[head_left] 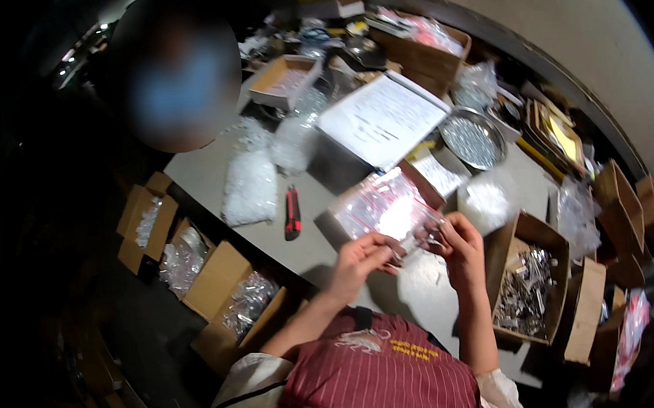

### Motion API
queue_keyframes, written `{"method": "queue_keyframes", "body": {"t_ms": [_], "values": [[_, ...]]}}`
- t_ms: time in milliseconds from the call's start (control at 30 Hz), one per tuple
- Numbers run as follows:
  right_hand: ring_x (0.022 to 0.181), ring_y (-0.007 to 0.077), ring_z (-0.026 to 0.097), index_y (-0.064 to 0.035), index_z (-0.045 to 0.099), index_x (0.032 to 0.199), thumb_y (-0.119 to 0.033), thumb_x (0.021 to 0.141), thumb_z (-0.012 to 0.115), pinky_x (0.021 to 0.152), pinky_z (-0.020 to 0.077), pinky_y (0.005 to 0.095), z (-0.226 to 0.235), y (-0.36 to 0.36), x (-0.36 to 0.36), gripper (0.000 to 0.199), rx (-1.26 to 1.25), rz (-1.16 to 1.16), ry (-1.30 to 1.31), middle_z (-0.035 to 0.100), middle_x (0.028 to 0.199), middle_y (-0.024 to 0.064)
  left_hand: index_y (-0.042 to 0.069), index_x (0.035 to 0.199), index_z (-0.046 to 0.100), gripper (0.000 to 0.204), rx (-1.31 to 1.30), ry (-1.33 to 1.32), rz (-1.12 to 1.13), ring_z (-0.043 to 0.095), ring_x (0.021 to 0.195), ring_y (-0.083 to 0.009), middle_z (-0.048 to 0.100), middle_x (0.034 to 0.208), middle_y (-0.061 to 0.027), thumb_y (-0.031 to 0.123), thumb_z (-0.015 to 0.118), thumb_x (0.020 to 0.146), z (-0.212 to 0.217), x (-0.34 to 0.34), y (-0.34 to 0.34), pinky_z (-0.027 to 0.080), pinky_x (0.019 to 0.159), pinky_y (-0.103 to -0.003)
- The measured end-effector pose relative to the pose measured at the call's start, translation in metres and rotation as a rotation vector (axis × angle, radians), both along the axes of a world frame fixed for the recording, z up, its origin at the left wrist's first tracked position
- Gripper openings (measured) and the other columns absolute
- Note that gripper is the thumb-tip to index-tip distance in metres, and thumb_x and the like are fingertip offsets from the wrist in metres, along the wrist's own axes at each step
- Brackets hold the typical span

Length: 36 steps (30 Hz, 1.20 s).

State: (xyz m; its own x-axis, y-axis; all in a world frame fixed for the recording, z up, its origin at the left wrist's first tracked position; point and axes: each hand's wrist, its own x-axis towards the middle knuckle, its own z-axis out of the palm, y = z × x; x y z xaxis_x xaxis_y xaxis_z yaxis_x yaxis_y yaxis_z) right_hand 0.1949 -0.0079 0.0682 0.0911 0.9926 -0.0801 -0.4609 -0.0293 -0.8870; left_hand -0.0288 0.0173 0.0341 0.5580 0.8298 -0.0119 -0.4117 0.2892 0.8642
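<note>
My left hand (367, 262) is closed, its fingertips pinching the near edge of a small clear plastic bag (414, 254). Across from it, my right hand (457, 246) is closed on the bag's other side, fingers bent together. Glare and the fingers hide what the bag may contain. Just beyond both hands, an open box holds a stack of clear zip bags (376, 204) with red strips. A carton of loose metal parts (528, 285) stands to the right of my right hand. On the table to the left lies a red and black utility knife (292, 212).
A clipboard with a written sheet (385, 116) lies behind the zip bags. Beside it are a round metal bowl of small shiny parts (474, 139) and a clear bag (488, 202). A filled plastic bag (250, 183) and open cartons (218, 280) are at left. Another person (175, 86) is opposite.
</note>
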Motion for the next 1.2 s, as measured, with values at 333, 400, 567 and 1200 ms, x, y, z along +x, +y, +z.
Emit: {"method": "queue_keyframes", "body": {"t_ms": [333, 400, 567, 1200], "values": [[0.102, 0.0214, 0.064, -0.0003, 0.061, 0.097, -0.016, 0.099, 0.060, 0.100, 0.0473, 0.0379, 0.012, 0.000, -0.018, 0.016, 0.103, -0.033, -0.182, 0.067, 0.102, 0.0104, -0.002, 0.113, 0.061, 0.018, -0.071, 0.044, 0.130, 0.065, 0.095, -0.0137, 0.068, 0.104, -0.0092, 0.009, 0.057, 0.099, -0.002, -0.008, -0.005, 0.055, 0.083, -0.030], [0.096, 0.0172, 0.060, -0.0002, 0.062, 0.091, -0.015, 0.097, 0.062, 0.100, 0.0450, 0.0355, 0.030, -0.008, -0.023, 0.015, 0.228, -0.123, -0.323, 0.066, 0.099, 0.0076, -0.001, 0.112, 0.061, 0.017, -0.150, 0.018, 0.166, 0.065, 0.094, -0.0140, 0.069, 0.104, -0.0092, 0.008, 0.058, 0.098, 0.000, -0.012, -0.006, 0.054, 0.084, -0.030], [0.060, 0.0299, 0.063, -0.0042, 0.056, 0.061, -0.019, 0.093, 0.062, 0.091, 0.0469, 0.0618, 0.103, -0.055, -0.032, 0.036, 0.990, 0.174, -0.008, 0.062, 0.063, 0.0114, -0.001, 0.111, 0.061, 0.017, -0.181, 0.014, 0.182, 0.065, 0.090, -0.0143, 0.068, 0.102, -0.0088, 0.009, 0.060, 0.096, 0.002, -0.024, 0.001, 0.053, 0.082, -0.030], [0.052, 0.0134, 0.052, -0.0109, 0.047, 0.053, 0.008, 0.084, 0.052, 0.068, 0.0585, 0.0426, 0.174, -0.010, -0.095, 0.037, 1.511, 0.635, 0.263, 0.051, 0.057, 0.0011, -0.001, 0.109, 0.063, 0.019, -0.204, 0.402, 0.772, 0.068, 0.088, -0.0189, 0.069, 0.103, -0.0102, 0.007, 0.066, 0.092, -0.076, -0.216, -0.020, 0.056, 0.082, -0.031]]}}
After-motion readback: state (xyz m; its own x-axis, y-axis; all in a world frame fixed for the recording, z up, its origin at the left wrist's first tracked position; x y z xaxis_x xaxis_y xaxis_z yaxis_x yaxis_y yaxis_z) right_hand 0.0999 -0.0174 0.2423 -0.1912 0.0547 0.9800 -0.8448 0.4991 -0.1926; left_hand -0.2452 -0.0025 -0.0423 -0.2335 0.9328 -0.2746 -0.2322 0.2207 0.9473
